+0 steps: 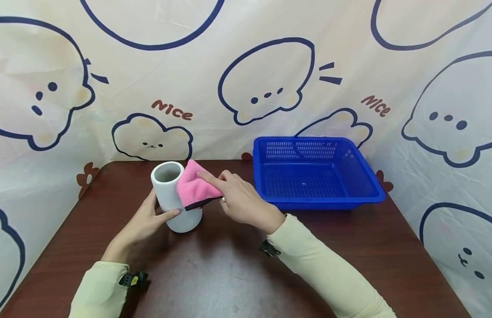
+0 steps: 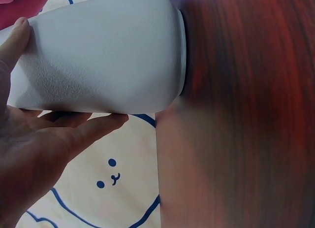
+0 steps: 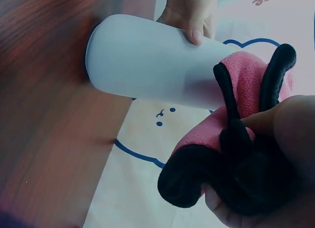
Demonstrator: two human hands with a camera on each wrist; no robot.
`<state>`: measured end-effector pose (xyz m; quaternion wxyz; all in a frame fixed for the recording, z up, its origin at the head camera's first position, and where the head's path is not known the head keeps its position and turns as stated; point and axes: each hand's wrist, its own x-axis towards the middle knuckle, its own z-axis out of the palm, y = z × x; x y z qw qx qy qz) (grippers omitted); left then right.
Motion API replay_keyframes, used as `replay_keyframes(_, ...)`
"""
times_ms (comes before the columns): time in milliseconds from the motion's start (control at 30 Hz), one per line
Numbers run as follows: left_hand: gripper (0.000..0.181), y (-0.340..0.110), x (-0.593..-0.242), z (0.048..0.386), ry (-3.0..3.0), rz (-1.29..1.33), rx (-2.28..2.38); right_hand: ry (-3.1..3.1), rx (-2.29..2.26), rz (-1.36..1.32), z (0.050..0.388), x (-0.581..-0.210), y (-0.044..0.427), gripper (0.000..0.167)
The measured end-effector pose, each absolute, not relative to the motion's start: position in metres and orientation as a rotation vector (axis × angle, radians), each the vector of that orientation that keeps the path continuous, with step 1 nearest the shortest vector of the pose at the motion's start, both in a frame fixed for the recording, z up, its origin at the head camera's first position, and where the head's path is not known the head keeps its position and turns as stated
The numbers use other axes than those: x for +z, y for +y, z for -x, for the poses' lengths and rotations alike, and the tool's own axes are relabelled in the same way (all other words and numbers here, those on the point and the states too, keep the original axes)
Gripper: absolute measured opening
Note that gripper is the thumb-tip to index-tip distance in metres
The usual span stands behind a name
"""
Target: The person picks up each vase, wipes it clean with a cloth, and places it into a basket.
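A white cylindrical vase [image 1: 168, 194] with an open top stands on the brown table, tilted slightly in the head view. My left hand [image 1: 144, 223] grips its left side, thumb across the front and fingers behind; the left wrist view shows the same hold on the vase [image 2: 108, 55] near the tabletop. My right hand [image 1: 243, 198] holds a pink cloth [image 1: 196, 187] with black edging against the vase's upper right side. In the right wrist view the cloth [image 3: 246, 80] is bunched in the fingers, with its black trim folded over.
A blue plastic basket [image 1: 319, 201] with perforated walls stands at the back right of the brown table [image 1: 214, 274]. A cartoon-printed curtain [image 1: 206, 97] surrounds the table at the back and both sides.
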<state>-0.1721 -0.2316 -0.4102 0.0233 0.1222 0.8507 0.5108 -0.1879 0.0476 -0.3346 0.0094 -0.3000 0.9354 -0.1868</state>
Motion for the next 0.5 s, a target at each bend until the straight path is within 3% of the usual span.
replay_keyframes(500, 0.092, -0.2314, -0.4114, 0.173, 2.635, -0.391, 1.583, 2.907, -0.531, 0.933, 0.1888, -0.3417, 0.0396, 0.085)
